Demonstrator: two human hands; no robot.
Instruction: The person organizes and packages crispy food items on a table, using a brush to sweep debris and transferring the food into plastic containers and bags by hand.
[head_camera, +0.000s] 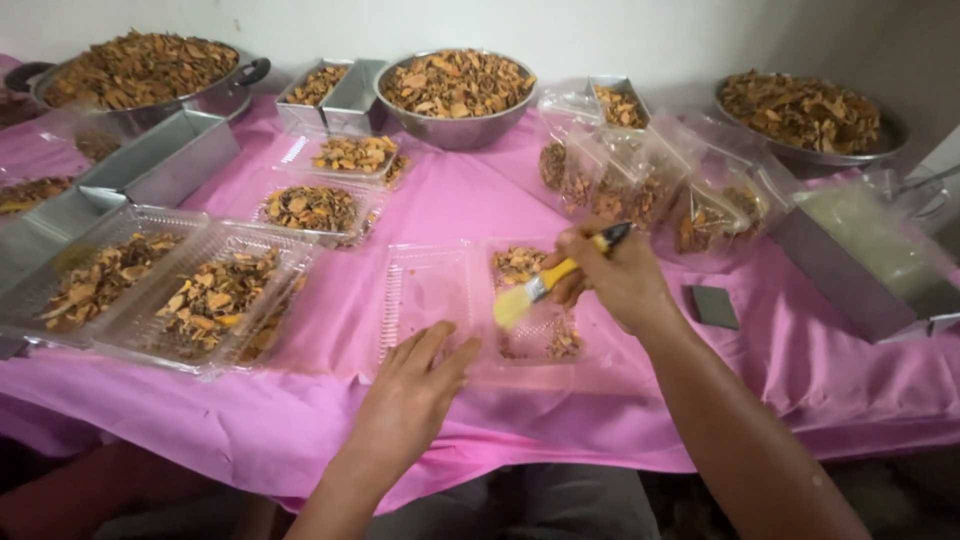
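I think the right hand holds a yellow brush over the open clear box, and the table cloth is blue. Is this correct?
Not quite. The head view shows the table cloth is pink, not blue. The rest stands: the right hand holds a yellow brush over the open clear box.

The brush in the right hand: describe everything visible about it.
The brush is a small flat one with a yellow handle, a black tip at the handle's end, a metal band and pale yellowish bristles. It looks like plastic. The right hand grips its handle, tilting it so the bristles point down-left over the open clear plastic container on the pink tablecloth. Whether the bristles touch the container cannot be told.
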